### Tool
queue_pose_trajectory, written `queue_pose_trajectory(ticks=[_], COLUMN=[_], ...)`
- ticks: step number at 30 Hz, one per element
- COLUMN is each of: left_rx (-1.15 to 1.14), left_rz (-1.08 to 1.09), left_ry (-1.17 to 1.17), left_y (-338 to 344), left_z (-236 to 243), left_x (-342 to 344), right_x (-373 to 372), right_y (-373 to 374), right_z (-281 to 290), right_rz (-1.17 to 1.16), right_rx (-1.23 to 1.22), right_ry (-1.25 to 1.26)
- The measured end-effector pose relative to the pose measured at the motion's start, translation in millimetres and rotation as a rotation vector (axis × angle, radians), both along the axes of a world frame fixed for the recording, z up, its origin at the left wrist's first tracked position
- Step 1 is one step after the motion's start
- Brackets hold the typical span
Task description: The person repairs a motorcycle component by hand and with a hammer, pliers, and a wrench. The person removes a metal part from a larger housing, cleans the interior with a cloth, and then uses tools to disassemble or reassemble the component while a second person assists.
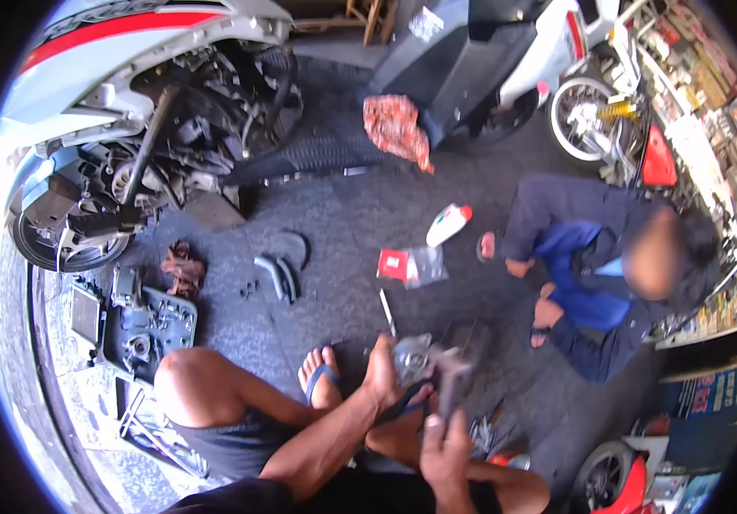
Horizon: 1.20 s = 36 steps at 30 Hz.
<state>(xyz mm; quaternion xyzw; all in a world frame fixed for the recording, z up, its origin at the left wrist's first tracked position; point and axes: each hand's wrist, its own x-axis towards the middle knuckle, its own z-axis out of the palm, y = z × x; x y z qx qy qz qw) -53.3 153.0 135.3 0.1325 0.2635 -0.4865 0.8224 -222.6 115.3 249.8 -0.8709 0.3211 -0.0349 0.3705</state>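
My left hand (380, 373) is closed at the near side of a round grey metal machine part (412, 358), steadying it low between my legs. A thin pale rod (388, 312) stands out just beyond that hand; whether it touches the part I cannot tell. My right hand (446, 454) grips the handle of a hammer (452, 367). The hammer's head, smeared by motion, is just right of the metal part. Behind it a dark blocky thing (470, 336) is blurred and partly covered.
A person (591, 265) squats at the right. On the floor lie a white bottle (449, 224), a clear plastic bag (426, 265), curved hoses (278, 276) and a parts tray (182, 319). A partly dismantled scooter (206, 128) stands far left. Tools (488, 433) lie beside my right hand.
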Motion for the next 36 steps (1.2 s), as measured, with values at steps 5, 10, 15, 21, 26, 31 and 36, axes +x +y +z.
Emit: queue_pose_trajectory(ticks=[5,10,15,21,26,31,36], left_rx=[0.039,-0.007,0.105,0.052,0.064,0.105,-0.019], left_rz=[-0.070,-0.083,-0.037,-0.043,-0.062,-0.046,-0.046], left_ry=[-0.049,-0.019,-0.049,-0.066,-0.020,-0.041,0.065], left_y=[5.2,3.9,7.0,7.3,-0.2,4.2,4.0], left_z=[-3.1,-5.7,-5.3,-16.3,-19.8,-16.8,-18.7], left_x=[-13.5,-14.3,-13.8,-13.4,-14.9,-18.2,-11.2], right_x=[-0.9,-1.3,-5.3,-7.2,-1.4,-3.0,-9.3], right_y=[10.2,6.3,10.5,12.5,11.4,21.5,6.9], right_z=[8.9,8.0,9.3,6.8,9.9,11.5,-18.2], right_rz=[0.077,-0.007,0.123,-0.078,0.060,-0.167,0.123], right_rx=[-0.052,0.011,-0.152,0.145,-0.083,0.365,-0.113], right_ry=[-0.192,-0.211,-0.229,-0.377,0.085,-0.463,-0.054])
